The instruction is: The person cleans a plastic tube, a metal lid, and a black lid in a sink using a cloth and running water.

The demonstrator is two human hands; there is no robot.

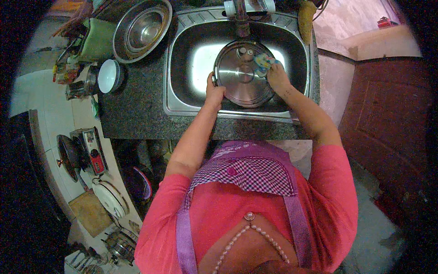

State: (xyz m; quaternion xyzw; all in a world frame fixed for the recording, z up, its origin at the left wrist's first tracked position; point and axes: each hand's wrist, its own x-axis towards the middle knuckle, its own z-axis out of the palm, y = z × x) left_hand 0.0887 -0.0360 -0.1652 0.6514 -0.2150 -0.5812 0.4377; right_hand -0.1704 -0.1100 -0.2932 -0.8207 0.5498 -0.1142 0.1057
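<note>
A round, shiny stainless-steel pan or lid (236, 87) is tilted inside the sink basin (183, 68); which of the two it is I cannot tell. My left hand (215, 94) grips its left rim, thumb towards me. Bunched in my right hand (279, 78) is a white, blue and yellow cloth or scrubber (262, 64), which rests against the upper right of the metal face. Two small round fittings (246, 52) show near the top of that face. Directly above it stands the faucet (242, 22).
Left of the sink, a wide steel basin (119, 39) and a white bowl (108, 76) sit on the dark speckled countertop (143, 89). A tan, elongated object (307, 20) lies at the sink's back right corner. Farther left are a red-and-silver appliance (97, 157) and a round white appliance (107, 197).
</note>
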